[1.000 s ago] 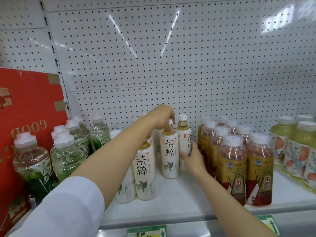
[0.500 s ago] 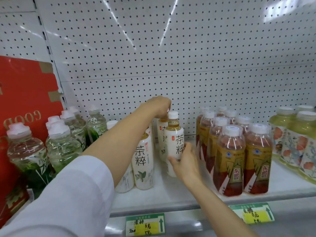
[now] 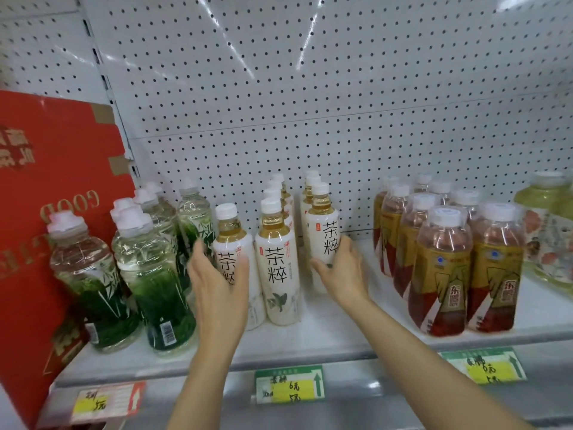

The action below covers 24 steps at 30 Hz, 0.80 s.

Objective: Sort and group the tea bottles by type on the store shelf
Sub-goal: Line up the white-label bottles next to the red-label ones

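Observation:
White-labelled tea bottles stand in three rows at the middle of the shelf (image 3: 325,339). My right hand (image 3: 342,273) grips the front bottle of the right row (image 3: 322,234) low on its body. My left hand (image 3: 217,283) is held in front of the front bottle of the left row (image 3: 232,243), its thumb across the label; whether it grips is unclear. The middle row's front bottle (image 3: 277,262) stands free between them. Clear bottles with green leaf print (image 3: 148,274) stand to the left. Gold and red labelled bottles (image 3: 443,271) stand to the right.
A red cardboard box (image 3: 46,197) leans at the far left. Pale yellow-green bottles with fruit labels (image 3: 548,231) fill the far right. A white pegboard (image 3: 310,103) backs the shelf. Price tags (image 3: 290,384) hang on the front rail.
My left hand has come down from the bottle caps at the back to the front left white bottle. The right hand still holds its bottle, now in front of the right row.

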Tool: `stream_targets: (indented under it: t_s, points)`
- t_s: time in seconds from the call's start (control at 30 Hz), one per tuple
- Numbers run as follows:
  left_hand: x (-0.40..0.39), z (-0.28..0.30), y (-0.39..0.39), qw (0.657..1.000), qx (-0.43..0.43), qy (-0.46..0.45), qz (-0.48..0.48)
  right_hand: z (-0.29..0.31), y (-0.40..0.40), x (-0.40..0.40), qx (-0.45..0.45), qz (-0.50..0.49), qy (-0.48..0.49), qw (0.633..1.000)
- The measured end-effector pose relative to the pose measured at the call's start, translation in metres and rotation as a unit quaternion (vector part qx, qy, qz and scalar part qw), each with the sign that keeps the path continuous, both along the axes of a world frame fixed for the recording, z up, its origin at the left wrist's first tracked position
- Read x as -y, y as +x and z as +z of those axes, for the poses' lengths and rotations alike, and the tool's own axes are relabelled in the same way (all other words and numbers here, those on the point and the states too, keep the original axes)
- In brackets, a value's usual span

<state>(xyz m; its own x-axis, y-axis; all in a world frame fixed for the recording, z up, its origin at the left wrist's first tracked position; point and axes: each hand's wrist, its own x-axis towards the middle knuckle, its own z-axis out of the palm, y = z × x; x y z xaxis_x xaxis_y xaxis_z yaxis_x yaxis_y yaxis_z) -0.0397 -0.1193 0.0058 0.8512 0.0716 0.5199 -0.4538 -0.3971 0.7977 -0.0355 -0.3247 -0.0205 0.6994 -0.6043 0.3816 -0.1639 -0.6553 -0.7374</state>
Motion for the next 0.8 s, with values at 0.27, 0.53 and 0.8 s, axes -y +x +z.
stream_targets:
  t_s: [0.27,0.53,0.8]
  points:
    - [-0.004,-0.022,0.003,0.995,-0.088,-0.024,-0.043,0.000,-0.015,-0.005,0.040,0.030,0.050,0.997]
    - [-0.003,0.012,-0.089,0.979,0.009,-0.141,-0.144,0.014,-0.134,-0.052,0.128,0.282,0.064,0.949]
    - [0.040,0.006,-0.073,0.975,0.043,0.026,-0.215,0.017,-0.124,-0.025,0.092,0.218,0.111,0.965]
